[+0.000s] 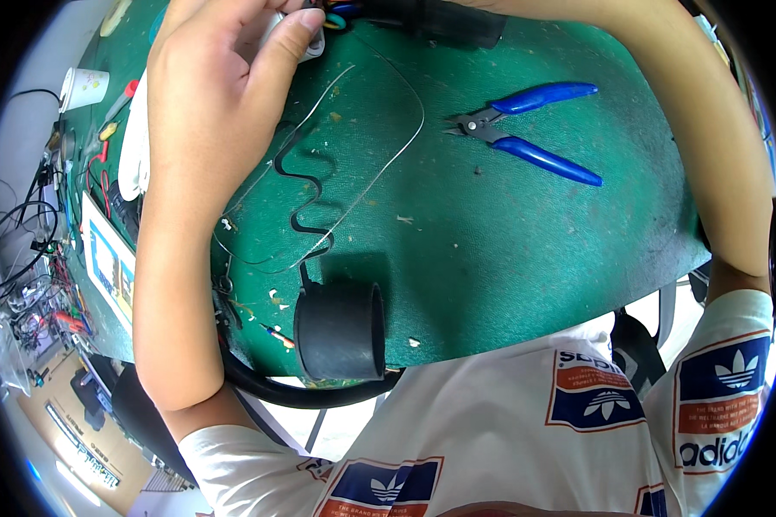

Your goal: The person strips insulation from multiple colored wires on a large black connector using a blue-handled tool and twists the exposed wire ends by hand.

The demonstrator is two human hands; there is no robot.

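Observation:
At the top, my left hand [224, 65] is closed, its thumb pressed on a small white piece [314, 47] mostly hidden behind the fingers. Coloured wires [341, 13] show just beside the thumb. My right forearm [707, 112] curves up from the right to the top edge, and the right hand itself lies outside the picture. Under that wrist is a long black object [457, 21], partly cut off. Blue-handled side cutters [535, 133] rest with their handles apart on the green mat [491, 233]. A thin silvery wire [379, 172] loops across the mat.
Near the front edge lies a black cylinder [336, 332] with a wavy black strap [306, 202]. To the left are a white paper cup [84, 89], a red-handled tool [128, 93], a printed card [108, 258] and tangled cables [34, 250]. Small scraps dot the mat.

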